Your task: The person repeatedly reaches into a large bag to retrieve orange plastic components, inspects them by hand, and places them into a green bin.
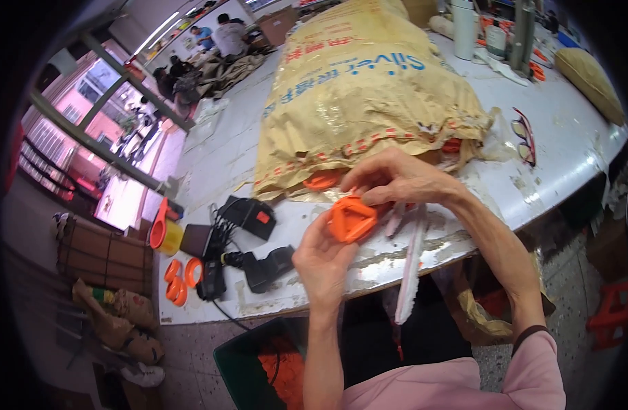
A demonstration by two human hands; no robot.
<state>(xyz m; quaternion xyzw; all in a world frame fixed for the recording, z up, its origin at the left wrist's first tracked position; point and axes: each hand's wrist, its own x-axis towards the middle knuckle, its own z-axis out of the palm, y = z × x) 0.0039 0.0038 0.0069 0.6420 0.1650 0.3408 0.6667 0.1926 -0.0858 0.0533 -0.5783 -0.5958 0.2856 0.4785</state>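
An orange plastic part (351, 219) with a rounded triangular shape is held over the table's front edge. My left hand (321, 256) cups it from below, and the fingertips of my right hand (396, 179) press on its top edge. Just behind my hands lies a big yellow woven sack (355, 89) with its open mouth facing me. More orange parts (322, 181) show inside that mouth. A long white plastic strip (411, 263) hangs off the table edge below my right wrist.
Black power adapters and cables (242, 246) lie at the left on the white worn table (567, 137), beside several orange rings (180, 277). A dark green crate (249, 359) holding orange parts stands on the floor. Glasses (524, 137) lie at the right. People sit far back.
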